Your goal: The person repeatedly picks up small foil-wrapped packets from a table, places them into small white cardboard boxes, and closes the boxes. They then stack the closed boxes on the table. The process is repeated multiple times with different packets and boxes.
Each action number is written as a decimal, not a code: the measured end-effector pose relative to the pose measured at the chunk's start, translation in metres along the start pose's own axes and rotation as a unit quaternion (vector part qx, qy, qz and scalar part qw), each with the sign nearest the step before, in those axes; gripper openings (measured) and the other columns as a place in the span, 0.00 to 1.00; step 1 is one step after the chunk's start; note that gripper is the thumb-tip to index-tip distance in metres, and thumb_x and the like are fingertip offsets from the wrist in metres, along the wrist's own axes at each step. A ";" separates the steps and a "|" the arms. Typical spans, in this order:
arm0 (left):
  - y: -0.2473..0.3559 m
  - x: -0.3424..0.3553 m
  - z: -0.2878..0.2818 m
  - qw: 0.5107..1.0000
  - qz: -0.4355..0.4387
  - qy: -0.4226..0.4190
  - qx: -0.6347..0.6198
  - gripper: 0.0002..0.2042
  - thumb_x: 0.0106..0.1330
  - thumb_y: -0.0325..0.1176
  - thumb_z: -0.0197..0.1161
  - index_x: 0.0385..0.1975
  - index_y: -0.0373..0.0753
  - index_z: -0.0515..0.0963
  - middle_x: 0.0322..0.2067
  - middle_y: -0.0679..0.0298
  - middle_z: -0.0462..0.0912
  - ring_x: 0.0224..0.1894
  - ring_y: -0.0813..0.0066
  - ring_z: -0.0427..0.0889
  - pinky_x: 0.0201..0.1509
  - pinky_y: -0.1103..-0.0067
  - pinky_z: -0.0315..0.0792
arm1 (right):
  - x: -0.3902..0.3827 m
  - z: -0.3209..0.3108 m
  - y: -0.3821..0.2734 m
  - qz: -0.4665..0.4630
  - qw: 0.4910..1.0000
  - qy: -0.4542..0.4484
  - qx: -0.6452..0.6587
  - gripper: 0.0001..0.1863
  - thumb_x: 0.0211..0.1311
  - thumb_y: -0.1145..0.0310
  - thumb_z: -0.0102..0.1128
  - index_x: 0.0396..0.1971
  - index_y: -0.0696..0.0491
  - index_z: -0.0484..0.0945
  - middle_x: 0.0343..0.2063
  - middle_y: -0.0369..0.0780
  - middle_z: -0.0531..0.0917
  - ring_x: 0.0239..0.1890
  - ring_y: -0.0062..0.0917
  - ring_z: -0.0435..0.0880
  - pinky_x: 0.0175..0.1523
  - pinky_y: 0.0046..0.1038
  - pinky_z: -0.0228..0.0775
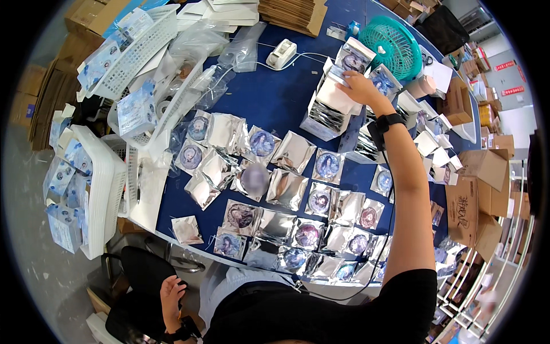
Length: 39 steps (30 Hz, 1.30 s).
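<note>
My right hand (362,90) reaches across the table to an open white box (326,127) filled with silver foil packets (325,116). Its fingers and thumb are closed on the pale flap (333,97) at the box top. Low at the left, my left hand (171,295) hangs beside the black chair, holding nothing, its fingers loosely bent and apart. Rows of foil packets lie on the blue table, several with round picture badges such as a blue badge (327,165) and a purple badge (306,235). Others, like the plain packet (290,152), show only silver foil.
Beyond the box stand a teal basket (391,49) and a pink-lidded jar (421,86). A white power strip (281,54) trails a cable. White baskets (103,189) with blue-printed boxes line the left. An open carton (478,198) stands right; a black chair (137,269) sits lower left.
</note>
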<state>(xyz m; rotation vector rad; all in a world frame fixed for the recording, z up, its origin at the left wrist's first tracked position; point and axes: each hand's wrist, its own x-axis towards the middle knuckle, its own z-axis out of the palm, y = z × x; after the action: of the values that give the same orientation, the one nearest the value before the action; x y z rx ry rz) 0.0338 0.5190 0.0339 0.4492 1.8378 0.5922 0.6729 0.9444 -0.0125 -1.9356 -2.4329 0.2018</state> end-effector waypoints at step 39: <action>0.171 0.005 0.151 0.708 0.622 -0.272 0.193 0.51 0.34 0.46 0.78 0.62 0.45 0.54 0.67 0.48 0.43 0.68 0.46 0.44 0.68 0.55 0.39 | -0.166 -0.172 -0.277 -0.177 0.973 0.107 0.107 0.07 0.49 0.68 0.59 0.27 0.55 0.80 0.47 0.34 0.75 0.53 0.30 0.70 0.57 0.45 0.56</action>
<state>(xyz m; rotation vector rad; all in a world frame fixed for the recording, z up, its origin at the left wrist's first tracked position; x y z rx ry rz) 0.1779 0.6860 0.0902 1.9935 0.8336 0.7991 0.4599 0.7372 0.2005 -1.3363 -2.4414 0.2202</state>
